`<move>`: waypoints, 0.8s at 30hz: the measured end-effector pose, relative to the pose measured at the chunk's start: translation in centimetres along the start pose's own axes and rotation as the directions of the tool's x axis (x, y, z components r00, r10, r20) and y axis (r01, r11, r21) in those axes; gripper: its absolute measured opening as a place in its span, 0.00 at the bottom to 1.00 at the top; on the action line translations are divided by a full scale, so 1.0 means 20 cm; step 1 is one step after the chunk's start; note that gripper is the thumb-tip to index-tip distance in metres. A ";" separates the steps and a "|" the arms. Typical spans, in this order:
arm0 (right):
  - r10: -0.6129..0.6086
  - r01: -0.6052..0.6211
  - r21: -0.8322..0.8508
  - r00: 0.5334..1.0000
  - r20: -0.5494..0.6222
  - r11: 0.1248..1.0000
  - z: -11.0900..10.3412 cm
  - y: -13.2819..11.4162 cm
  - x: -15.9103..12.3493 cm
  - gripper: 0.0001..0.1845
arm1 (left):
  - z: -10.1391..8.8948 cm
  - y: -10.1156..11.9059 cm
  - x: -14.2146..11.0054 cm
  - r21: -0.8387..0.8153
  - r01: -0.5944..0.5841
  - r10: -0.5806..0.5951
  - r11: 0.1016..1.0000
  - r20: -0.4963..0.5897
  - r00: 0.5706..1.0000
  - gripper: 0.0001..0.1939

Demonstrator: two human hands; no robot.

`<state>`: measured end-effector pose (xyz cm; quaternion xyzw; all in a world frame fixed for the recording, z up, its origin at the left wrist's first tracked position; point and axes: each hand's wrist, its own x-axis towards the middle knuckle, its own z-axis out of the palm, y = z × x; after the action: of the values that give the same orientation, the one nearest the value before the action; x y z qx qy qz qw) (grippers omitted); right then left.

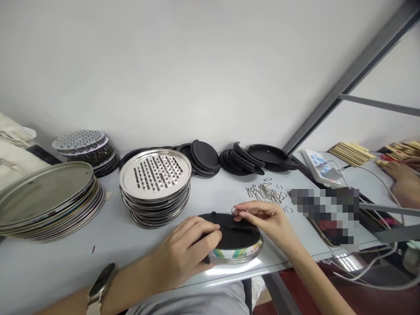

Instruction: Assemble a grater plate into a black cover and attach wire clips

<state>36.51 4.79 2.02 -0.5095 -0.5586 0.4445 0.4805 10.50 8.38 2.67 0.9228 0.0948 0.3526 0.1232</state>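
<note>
The right hand [264, 214] has thumb and forefinger pinched on a small metal ring [234, 211], just above the black top of a round tin [236, 253] in the lower middle of the frame. The left hand [188, 238] grips the tin's left side, fingertips lying on the black top; its thumb is mostly hidden. Below that top shows a colourful patterned rim. A watch [104, 280] is on the left wrist. Just beyond the right hand lies a loose pile of metal clasps [269, 192], with a few rings beside it. Left of centre stands a stack of metal graters [154, 175]; behind it and to its right, black lids [205, 155] lie heaped along the wall. At the left edge are a stack of large plates [46, 192] and, behind it, a pile of perforated discs [78, 141]. At the far right, a co-worker's hand [398, 173] is near some wooden pieces [405, 151].
</note>
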 end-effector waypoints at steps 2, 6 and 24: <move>-0.072 0.074 -0.075 0.997 0.020 0.994 0.00 -0.02 0.00 0.07 | -0.01 -0.01 -0.01 -0.021 -0.008 0.008 1.000 0.016 1.000 0.15; -0.141 0.157 -0.183 0.985 0.098 0.971 0.00 -0.10 0.01 0.07 | 0.00 -0.02 -0.01 -0.030 -0.043 0.043 0.999 0.002 0.999 0.14; -0.041 0.133 -0.265 0.945 0.326 0.955 -0.05 -0.19 0.04 0.09 | 0.00 -0.03 -0.02 -0.074 -0.004 0.004 0.997 -0.005 1.000 0.15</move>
<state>36.99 5.33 5.98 -0.4696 -0.7084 0.4138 0.3262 10.19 8.96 2.28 0.9169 0.0802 0.3585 0.1562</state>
